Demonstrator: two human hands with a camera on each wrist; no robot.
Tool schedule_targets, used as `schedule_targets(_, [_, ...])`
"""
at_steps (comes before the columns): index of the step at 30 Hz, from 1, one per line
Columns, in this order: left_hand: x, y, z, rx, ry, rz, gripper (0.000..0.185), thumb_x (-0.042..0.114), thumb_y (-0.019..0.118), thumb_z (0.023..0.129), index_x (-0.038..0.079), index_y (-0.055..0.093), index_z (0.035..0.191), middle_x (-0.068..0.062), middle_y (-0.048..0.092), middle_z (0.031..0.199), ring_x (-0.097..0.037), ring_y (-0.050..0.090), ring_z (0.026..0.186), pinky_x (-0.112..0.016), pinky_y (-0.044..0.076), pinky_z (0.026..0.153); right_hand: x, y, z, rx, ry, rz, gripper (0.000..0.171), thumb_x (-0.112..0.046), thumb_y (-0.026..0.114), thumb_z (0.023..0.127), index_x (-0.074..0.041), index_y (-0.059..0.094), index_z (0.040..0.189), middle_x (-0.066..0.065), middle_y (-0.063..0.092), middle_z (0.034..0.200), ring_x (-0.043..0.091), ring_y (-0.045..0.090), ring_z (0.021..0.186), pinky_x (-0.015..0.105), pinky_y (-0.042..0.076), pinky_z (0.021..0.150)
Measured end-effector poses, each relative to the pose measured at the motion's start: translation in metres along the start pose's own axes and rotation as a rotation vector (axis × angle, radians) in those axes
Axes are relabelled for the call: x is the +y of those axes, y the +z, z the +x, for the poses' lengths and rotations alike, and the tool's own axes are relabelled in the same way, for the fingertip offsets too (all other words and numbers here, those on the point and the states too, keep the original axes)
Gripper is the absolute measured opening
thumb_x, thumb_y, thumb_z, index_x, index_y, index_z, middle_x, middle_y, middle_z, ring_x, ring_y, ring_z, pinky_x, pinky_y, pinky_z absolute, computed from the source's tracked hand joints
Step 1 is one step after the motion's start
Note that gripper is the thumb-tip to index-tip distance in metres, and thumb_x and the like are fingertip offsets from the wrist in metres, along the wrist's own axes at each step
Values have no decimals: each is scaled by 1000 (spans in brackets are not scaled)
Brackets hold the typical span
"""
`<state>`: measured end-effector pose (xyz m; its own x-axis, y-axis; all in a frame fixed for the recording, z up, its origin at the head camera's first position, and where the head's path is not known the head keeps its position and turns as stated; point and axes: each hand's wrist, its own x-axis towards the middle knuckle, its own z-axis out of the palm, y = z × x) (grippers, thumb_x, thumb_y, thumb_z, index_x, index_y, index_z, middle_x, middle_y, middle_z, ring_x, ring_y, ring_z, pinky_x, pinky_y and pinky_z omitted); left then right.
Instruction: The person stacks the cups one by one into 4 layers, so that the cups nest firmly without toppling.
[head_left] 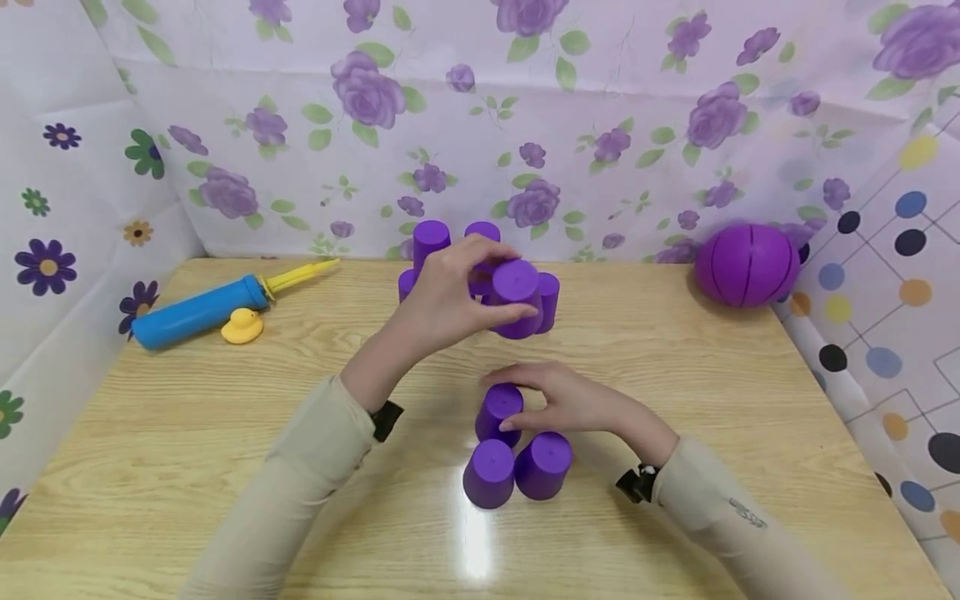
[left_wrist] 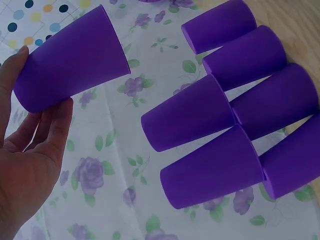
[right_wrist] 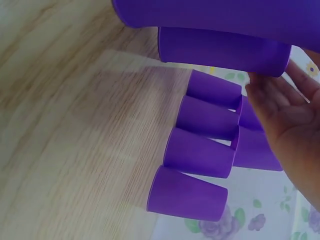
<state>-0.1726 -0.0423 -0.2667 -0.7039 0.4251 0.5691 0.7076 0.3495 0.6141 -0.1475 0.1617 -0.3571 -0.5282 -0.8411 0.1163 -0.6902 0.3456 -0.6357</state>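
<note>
I am working at a light wooden table that is catching a bright glare near my edge. Three upside-down purple cups are standing close in front of me, two side by side and one just behind. A cluster of purple cups is standing at the far edge. A blue pump is lying far left, a yellow duck just beside it. A purple ball is sitting far right.

Purple cup inverted, held aloft above table. Three more inverted cups stand clustered nearer; others stacked behind.
</note>
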Motion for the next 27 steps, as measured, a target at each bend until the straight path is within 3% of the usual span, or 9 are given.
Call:
schedule_targets(7, [-11,7,41,-44,-76,39,50,27,80,73,4,60,114,-5,62,109,-13,62,94,-18,52,81,-3,-1,4,-53,9,-61,42,-28,66,88,-8,58,124,3,62,120,12,58,108,28,49,94])
schedule_targets(15, [-25,21,79,-125,-121,199,47,34,77,76,10,57,111,0,59,105,-13,54,100,-19,44,87,-8,-4,7,-71,36,-106,43,-23,69,85,-8,58,124,6,61,121,13,59,107,28,50,92])
schedule_targets(19, [-30,31,88,-143,-112,176,45,33,77,75,10,57,108,-1,60,104,-14,55,99,-20,46,85,-6,-1,5,-52,48,-93,42,-24,69,85,-8,59,123,5,61,121,11,59,106,27,50,91])
schedule_targets(27, [-42,40,94,-188,-210,205,43,32,76,77,9,55,107,-3,58,103,-16,53,97,-23,46,84,-7,0,5,-30,33,-108,41,-24,70,85,-8,60,121,3,62,117,11,58,106,27,49,93])
